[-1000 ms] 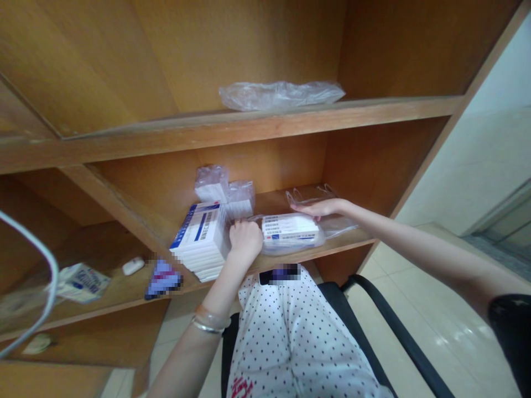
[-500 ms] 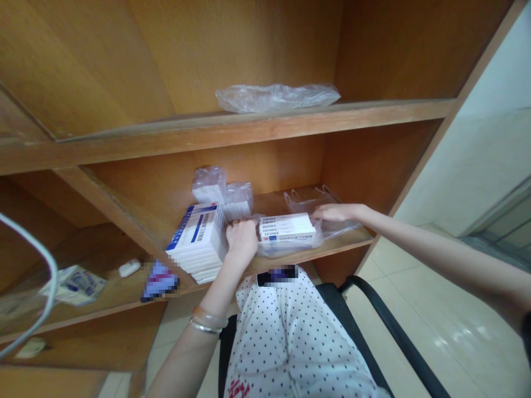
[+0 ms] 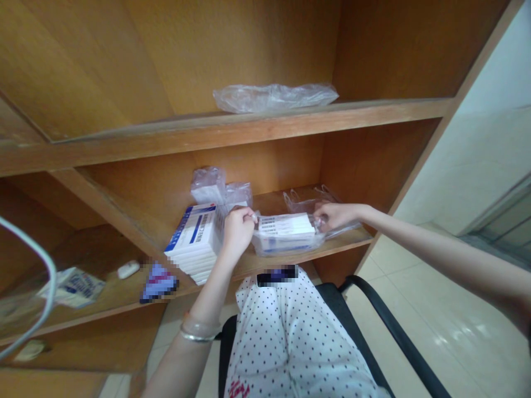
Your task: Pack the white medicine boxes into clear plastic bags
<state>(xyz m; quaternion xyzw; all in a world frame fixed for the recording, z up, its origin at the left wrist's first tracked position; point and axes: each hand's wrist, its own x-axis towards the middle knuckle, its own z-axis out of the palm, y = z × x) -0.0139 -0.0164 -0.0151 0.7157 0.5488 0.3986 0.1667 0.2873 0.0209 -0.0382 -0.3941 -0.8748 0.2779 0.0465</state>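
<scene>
On the middle shelf, a clear plastic bag point(image 3: 286, 250) surrounds a row of white boxes point(image 3: 286, 224) with dark print. My left hand point(image 3: 239, 228) is closed, pinching the bag's edge at the boxes' left end. At the right end my right hand point(image 3: 327, 215) also has its fingers closed on the bag. Just left of my left hand stands a stack of white and blue boxes point(image 3: 197, 235). Behind that stack are two plastic-wrapped white bundles point(image 3: 208, 188). Another crumpled clear bag point(image 3: 305, 200) with loop handles lies behind the boxes, near my right hand.
A flattened clear plastic bag point(image 3: 276, 98) rests on the upper shelf. The left compartment holds a printed packet point(image 3: 78, 287), a small white object point(image 3: 128, 269) and a blurred blue item point(image 3: 160, 282). A white cable point(image 3: 47, 265) curves at the far left. A chair's black armrest point(image 3: 385, 326) is lower right.
My left hand has drawn back slightly leftward and lifted, with the bag's edge between its fingers. The bag's front now covers more of the boxes' front side. My right hand has shifted only slightly.
</scene>
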